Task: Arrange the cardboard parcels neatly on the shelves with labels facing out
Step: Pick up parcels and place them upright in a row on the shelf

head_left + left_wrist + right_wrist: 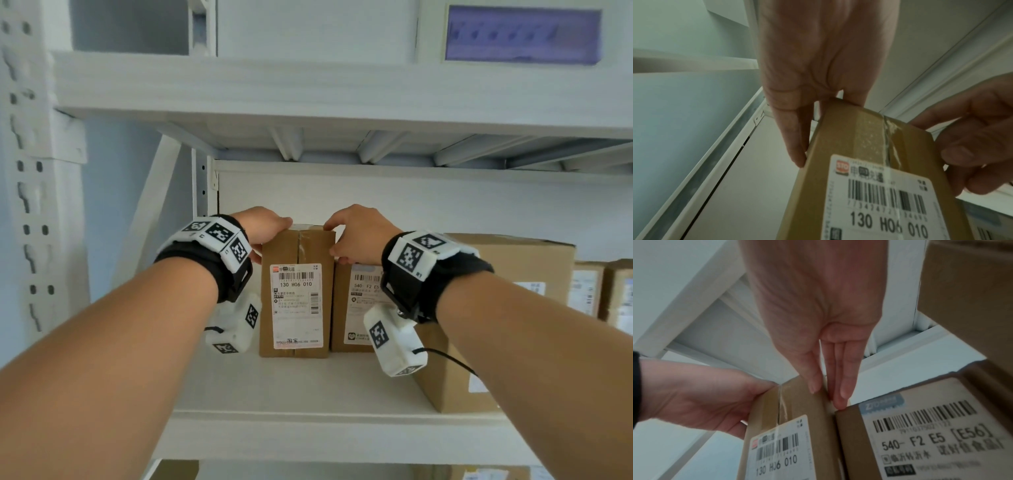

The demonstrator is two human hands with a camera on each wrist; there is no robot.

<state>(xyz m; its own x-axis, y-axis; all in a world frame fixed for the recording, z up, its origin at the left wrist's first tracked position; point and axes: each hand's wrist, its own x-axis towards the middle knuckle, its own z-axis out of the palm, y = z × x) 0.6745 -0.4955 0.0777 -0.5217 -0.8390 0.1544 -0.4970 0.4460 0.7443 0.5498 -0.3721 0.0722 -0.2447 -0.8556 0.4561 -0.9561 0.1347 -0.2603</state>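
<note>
This looks like a parcel storeroom or pickup point. White metal shelving (308, 387) with perforated uprights (30, 192) stands against a pale wall. Brown cardboard parcels (507, 274) sit in a row on the shelf, each bearing a courier label (297, 305) with barcode and sorting code; more show on the shelf below.

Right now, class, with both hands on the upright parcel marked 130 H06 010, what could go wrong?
1. The 130 H06 010 parcel stands tall and narrow; held only at its top by the left hand and right hand, it could tip.
2. Right fingers sit in the gap beside the 540 parcel; closing it may pinch them.
</note>
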